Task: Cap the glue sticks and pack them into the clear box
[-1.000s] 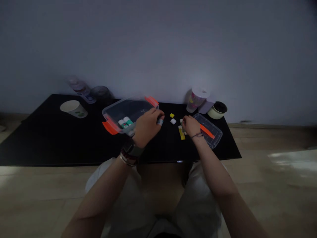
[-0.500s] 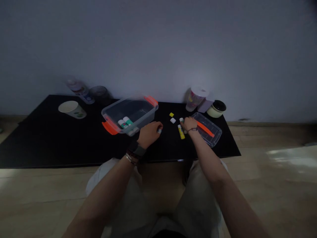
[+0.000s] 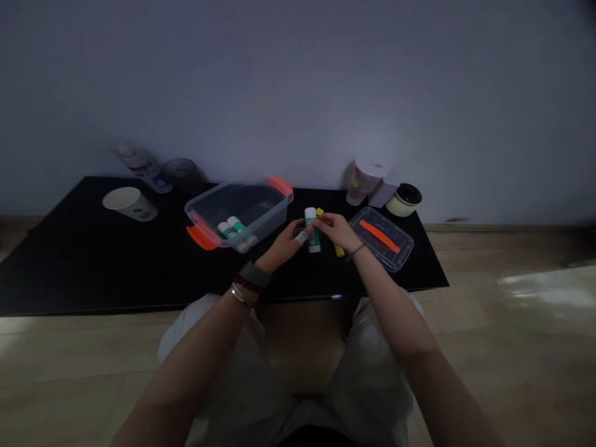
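My right hand [image 3: 336,231] grips a green and white glue stick [image 3: 312,231], held upright above the black mat [image 3: 102,261]. My left hand [image 3: 283,246] is closed right beside it, pinching a small white cap [image 3: 302,236] near the stick's lower part. To the left stands a clear plastic box with orange clips [image 3: 239,213] with two or three more glue sticks [image 3: 231,228] lying in it. A yellow glue stick [image 3: 339,251] lies on the mat under my right hand, and a small yellow cap [image 3: 320,212] sits just behind the held stick.
The box's clear lid with an orange strip [image 3: 382,238] lies to the right. A paper cup [image 3: 129,203], a tipped bottle [image 3: 139,165] and a dark jar [image 3: 179,170] stand at the back left. A lidded cup [image 3: 364,180] and a small bowl [image 3: 403,199] stand at the back right.
My right hand has lifted the green glue stick off the mat and brought it left to the middle. My left hand has moved right with the cap to meet it.
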Demonstrator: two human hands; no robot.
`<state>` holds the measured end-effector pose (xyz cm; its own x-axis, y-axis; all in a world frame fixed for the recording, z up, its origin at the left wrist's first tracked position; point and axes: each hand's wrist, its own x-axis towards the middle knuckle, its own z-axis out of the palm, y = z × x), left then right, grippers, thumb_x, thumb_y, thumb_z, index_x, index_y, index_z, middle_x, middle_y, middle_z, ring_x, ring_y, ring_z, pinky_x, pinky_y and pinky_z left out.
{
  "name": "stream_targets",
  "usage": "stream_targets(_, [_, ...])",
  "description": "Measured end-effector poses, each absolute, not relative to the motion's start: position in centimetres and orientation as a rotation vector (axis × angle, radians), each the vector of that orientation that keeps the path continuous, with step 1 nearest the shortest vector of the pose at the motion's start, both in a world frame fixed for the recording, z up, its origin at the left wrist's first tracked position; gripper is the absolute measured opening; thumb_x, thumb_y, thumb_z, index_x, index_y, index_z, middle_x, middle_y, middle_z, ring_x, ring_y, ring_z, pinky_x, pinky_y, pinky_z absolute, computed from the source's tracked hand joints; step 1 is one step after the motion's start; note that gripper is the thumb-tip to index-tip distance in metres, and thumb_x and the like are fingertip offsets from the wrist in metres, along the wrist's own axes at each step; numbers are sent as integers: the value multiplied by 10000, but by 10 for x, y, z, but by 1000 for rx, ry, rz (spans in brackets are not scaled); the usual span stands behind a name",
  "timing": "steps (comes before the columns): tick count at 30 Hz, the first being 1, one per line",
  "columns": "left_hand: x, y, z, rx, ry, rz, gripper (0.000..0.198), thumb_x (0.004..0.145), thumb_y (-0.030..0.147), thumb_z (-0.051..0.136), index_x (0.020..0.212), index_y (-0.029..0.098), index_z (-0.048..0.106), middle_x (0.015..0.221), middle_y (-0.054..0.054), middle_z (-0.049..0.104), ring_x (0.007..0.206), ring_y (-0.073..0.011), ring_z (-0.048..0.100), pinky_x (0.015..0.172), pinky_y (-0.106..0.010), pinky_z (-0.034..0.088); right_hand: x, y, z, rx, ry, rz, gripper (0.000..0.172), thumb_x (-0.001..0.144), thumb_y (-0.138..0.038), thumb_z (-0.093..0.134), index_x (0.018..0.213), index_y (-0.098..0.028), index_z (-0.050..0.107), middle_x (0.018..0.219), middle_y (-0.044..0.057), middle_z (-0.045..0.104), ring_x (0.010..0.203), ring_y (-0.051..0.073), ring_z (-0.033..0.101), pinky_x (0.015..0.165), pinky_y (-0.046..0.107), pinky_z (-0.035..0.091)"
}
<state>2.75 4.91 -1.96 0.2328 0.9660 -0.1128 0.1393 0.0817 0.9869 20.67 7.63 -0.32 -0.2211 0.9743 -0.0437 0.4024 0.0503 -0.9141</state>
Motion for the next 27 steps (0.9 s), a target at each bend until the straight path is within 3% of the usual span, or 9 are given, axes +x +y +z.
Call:
stream_targets(4, [31,46,-18,1127,1071,916,490,812,540,701,1100,155,611,959,-71,707,903,-232,688,760,-339,556,204,72,-2,-1327,-1724,1174,458,1002,-482,431,924,-161,749,854,46,712,768,167,637,721,288,496])
stream_targets(10, [32,41,-14,1062,1115,836,381,855,502,686,1009,172,572,740,5,636,680,-154,678,642,-271,532,222,93,-16,-1795,-2103,412,364,992,-292,510,1301,-164,653,1240,130,647,1138,243,562,1014,354,412])
stream_targets(13, [31,39,-13,1104,1147,778,322,877,466,667,998,186,562,712,34,594,644,-123,656,617,-239,512,216,98,-33,-1887,-2355,324,425,998,-297,501,1410,-224,574,1318,140,594,1203,269,509,1005,362,406])
stream_targets(18, [27,39,-12,1196,1213,750,237,864,373,678,940,198,537,727,50,548,598,-89,598,566,-208,463,205,94,-50,-1952,-2451,206,375,977,-275,532,1339,-211,609,1274,160,605,1202,284,502,993,369,405])
stream_targets(23, [26,40,-12,1245,1207,763,274,871,422,651,940,203,501,715,54,533,555,-85,565,520,-205,430,202,100,-45,-1827,-2127,548,341,929,-211,600,1263,-140,612,1191,143,666,1119,230,590,982,335,433])
stream_targets(27, [28,38,-8,1198,1191,790,328,862,431,676,956,208,454,717,55,553,530,-78,546,524,-214,433,193,105,-32,-1534,-1440,1130,282,965,-387,544,1113,-168,643,996,66,711,885,159,662,760,265,502])
